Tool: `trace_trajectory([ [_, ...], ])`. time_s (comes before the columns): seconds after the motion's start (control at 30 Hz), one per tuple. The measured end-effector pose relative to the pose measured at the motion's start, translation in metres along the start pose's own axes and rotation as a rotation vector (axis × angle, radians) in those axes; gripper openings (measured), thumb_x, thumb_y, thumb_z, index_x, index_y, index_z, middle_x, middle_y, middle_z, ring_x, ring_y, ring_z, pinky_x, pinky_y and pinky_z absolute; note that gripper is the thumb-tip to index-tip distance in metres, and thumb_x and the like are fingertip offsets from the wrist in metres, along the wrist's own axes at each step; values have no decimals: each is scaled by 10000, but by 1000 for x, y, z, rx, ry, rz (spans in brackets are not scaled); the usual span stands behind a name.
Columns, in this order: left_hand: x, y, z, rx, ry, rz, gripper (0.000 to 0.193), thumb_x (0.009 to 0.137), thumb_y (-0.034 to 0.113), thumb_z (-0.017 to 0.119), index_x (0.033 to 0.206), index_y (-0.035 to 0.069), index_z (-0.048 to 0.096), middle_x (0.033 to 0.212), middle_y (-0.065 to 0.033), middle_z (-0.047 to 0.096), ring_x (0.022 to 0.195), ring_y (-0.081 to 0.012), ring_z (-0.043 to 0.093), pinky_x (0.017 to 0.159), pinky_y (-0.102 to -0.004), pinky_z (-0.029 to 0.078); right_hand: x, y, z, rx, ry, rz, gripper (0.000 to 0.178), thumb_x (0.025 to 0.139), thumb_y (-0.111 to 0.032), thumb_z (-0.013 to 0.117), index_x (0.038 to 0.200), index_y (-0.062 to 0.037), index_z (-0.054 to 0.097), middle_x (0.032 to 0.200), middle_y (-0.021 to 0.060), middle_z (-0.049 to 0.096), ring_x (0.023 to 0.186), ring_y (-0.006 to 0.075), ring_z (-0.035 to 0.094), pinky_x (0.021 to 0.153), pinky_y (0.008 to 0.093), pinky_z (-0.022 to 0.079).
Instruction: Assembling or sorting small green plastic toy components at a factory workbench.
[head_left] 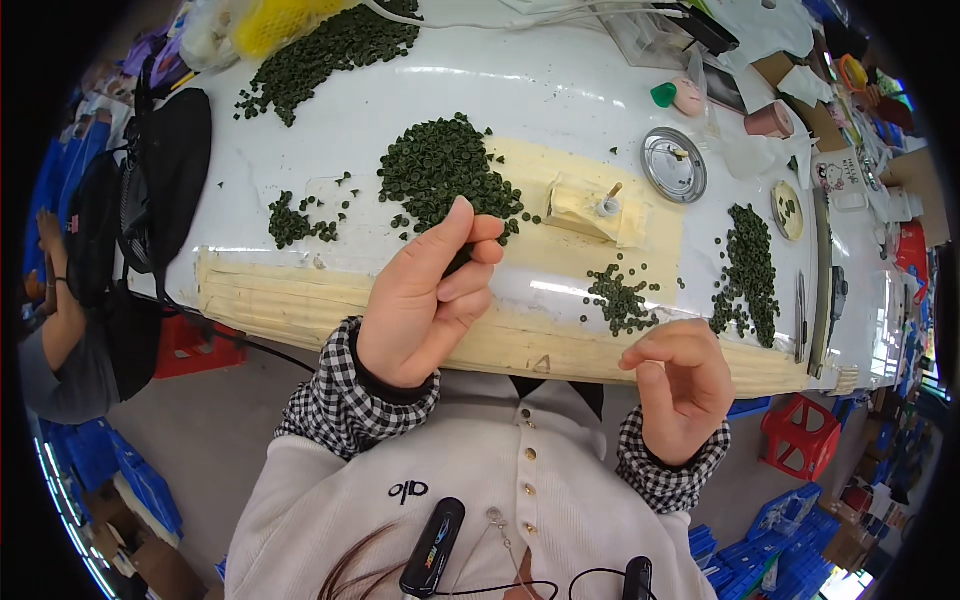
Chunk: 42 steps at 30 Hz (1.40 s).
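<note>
From my end, the left of the frame is crowded: another person's arm (66, 325), then a black bag (178, 175) hanging over the table edge, with a red stool (195, 348) below it. A dark green heap (325, 65) spreads at upper left beside yellow netting (285, 22); a small green cluster (288, 222) lies lower down. At centre I see the main pile of small green pieces (435, 165). My left hand (422, 310) is in front of its lower edge, thumb and fingers curled inward; I cannot tell whether they pinch a piece. Right of the pile, a yellowish block (585, 212) with an upright pin stands above some loose pieces (620, 305). My right hand (690, 395), below them, has thumb and forefinger bent close; I cannot tell if it grips anything. Beyond are a round metal lid (672, 165), another green pile (748, 275) and a shallow dish (788, 210).
</note>
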<state>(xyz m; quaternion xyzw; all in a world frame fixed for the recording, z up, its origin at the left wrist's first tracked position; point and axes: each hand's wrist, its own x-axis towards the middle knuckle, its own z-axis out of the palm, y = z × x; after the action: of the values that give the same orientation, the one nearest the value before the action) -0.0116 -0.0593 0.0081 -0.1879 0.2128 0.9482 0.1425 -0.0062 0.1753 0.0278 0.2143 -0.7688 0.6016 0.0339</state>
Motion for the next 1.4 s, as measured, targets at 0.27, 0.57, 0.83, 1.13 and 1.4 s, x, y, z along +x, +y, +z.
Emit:
trace_trajectory([
  [0.27, -2, 19, 0, -182, 9, 10, 189, 942, 148, 455, 956, -13, 552, 795, -44, 525, 513, -41, 341, 419, -172, 273, -71, 36, -93, 106, -789, 930, 181, 912, -102, 526, 904, 47, 627, 756, 126, 648, 678, 138, 640, 604, 238, 524],
  [0.57, -5, 19, 2, -238, -63, -12, 215, 962, 152, 406, 937, -17, 535, 781, -31, 438, 505, -50, 332, 402, -183, 271, -225, 162, -42, -435, -651, 1339, 278, 914, -200, 527, 975, 54, 622, 890, 140, 662, 757, 206, 660, 687, 286, 535],
  [0.83, -15, 30, 15, -140, -108, -38, 219, 970, 161, 386, 925, -8, 515, 752, -22, 421, 498, -50, 326, 403, -185, 270, -179, 198, 23, -446, -403, 1107, 275, 903, -204, 540, 967, 48, 627, 888, 143, 662, 758, 212, 659, 686, 292, 534],
  [1.13, -23, 35, 4, -156, -90, -16, 218, 975, 156, 363, 926, -12, 493, 767, -31, 408, 512, -59, 329, 418, -200, 276, -179, 218, 43, -476, -424, 1112, 271, 892, -209, 555, 958, 42, 633, 885, 148, 661, 759, 220, 658, 685, 298, 532],
  [1.4, -26, 42, 3, -139, -165, -12, 226, 982, 156, 331, 947, -22, 466, 793, -36, 396, 529, -68, 328, 441, -208, 287, -185, 223, 50, -493, -443, 1118, 269, 881, -213, 568, 951, 37, 638, 882, 151, 661, 760, 227, 658, 684, 304, 530],
])
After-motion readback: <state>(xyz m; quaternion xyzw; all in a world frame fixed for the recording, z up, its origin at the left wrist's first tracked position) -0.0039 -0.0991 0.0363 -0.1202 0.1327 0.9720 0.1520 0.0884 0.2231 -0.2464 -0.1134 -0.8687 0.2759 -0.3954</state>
